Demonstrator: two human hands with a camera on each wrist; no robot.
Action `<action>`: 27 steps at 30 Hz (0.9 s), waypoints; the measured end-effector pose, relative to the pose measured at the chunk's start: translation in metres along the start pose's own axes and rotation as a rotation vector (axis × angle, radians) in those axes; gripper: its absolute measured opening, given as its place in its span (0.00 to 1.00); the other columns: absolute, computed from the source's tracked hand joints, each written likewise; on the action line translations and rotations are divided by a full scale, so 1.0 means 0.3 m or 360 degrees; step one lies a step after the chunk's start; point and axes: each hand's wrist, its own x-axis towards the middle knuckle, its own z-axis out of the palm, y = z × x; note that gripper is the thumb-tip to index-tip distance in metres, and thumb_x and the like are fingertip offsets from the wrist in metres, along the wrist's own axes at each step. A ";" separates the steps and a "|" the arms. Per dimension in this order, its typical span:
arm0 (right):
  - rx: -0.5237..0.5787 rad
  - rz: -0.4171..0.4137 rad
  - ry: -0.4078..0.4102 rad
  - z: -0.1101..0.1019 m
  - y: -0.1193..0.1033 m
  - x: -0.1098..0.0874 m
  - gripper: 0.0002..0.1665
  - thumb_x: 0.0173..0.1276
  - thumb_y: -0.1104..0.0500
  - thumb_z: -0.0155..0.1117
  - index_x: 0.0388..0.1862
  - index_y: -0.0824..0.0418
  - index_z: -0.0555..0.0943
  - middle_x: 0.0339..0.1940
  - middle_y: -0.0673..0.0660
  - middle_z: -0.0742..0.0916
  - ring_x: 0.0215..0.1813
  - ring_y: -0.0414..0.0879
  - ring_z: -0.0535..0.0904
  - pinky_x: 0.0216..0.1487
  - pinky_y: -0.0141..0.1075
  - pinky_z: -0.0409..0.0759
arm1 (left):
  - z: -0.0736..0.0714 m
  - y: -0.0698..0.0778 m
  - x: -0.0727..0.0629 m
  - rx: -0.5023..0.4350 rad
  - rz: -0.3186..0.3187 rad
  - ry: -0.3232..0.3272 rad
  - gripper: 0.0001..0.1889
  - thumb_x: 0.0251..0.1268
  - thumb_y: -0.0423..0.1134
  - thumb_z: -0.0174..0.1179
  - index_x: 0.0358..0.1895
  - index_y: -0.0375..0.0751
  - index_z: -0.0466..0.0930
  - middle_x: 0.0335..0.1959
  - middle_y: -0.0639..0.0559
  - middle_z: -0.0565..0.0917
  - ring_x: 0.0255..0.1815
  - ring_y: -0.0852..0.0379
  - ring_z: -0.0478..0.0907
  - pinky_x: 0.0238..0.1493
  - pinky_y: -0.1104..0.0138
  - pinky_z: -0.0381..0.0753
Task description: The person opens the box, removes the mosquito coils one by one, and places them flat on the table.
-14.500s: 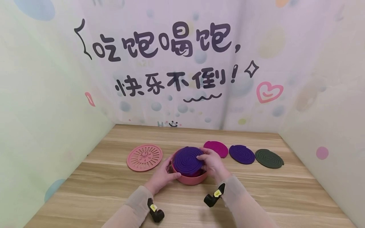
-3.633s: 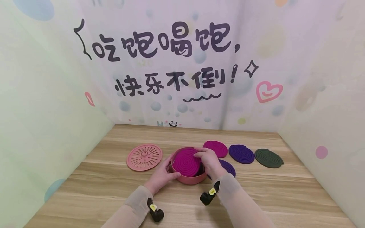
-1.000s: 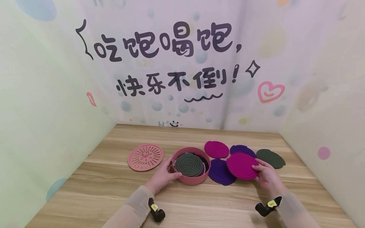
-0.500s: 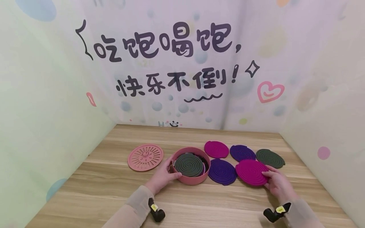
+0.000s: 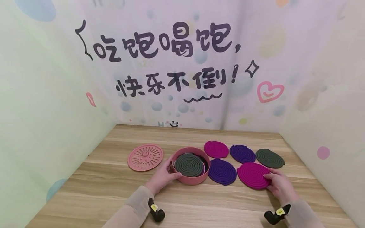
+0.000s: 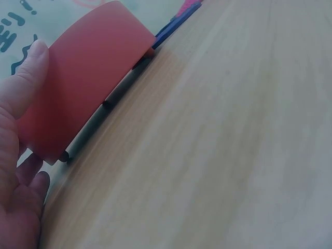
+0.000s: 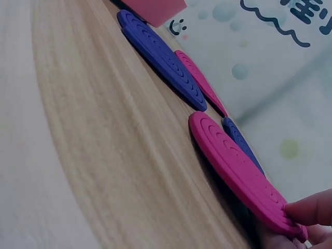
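My left hand (image 5: 161, 177) holds the side of a round pink mosquito-coil box (image 5: 191, 180). In the left wrist view its thumb lies along the box's outer wall (image 6: 88, 78), fingers near the bottom edge. A dark green mosquito coil (image 5: 188, 165) lies on top inside the box; what is beneath is mostly hidden. My right hand (image 5: 280, 185) pinches the right edge of a magenta mosquito coil (image 5: 253, 175), thumb on top and fingers under. In the right wrist view that coil (image 7: 238, 168) has a shadowed gap below its held side.
A pink slotted lid (image 5: 145, 157) lies left of the box. Right of the box is a purple coil (image 5: 222, 171). Behind stand in a row a magenta coil (image 5: 216, 149), a purple coil (image 5: 242, 154) and a dark green coil (image 5: 270, 158). Patterned walls bound the wooden table (image 5: 114, 196).
The purple coil, then the magenta one, came out of the box, exposing the green coil. Over the last second my right hand has moved the magenta coil right and lower. The left hand stays.
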 end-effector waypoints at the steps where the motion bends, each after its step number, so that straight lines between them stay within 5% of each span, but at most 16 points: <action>1: -0.0027 -0.0007 0.0029 0.002 -0.001 -0.002 0.19 0.66 0.74 0.53 0.54 0.59 0.72 0.32 0.42 0.80 0.34 0.35 0.78 0.37 0.30 0.81 | 0.000 0.001 -0.001 -0.0005 0.0005 -0.0002 0.48 0.55 0.45 0.71 0.76 0.49 0.51 0.73 0.45 0.61 0.73 0.44 0.56 0.71 0.50 0.56; 13: -0.0471 -0.0095 0.0067 0.017 -0.026 -0.017 0.33 0.64 0.72 0.56 0.65 0.82 0.57 0.34 0.47 0.79 0.32 0.35 0.75 0.34 0.31 0.78 | 0.003 0.012 -0.005 -0.0014 0.0001 -0.0006 0.48 0.56 0.44 0.71 0.77 0.49 0.50 0.73 0.45 0.61 0.73 0.44 0.57 0.69 0.49 0.59; 27: -0.0775 -0.0040 0.0103 0.010 -0.059 -0.035 0.26 0.71 0.62 0.48 0.59 0.83 0.65 0.33 0.49 0.78 0.36 0.39 0.71 0.37 0.32 0.75 | -0.001 0.012 -0.010 0.0006 -0.0003 -0.0004 0.48 0.55 0.45 0.71 0.77 0.50 0.50 0.74 0.45 0.59 0.74 0.44 0.55 0.71 0.50 0.56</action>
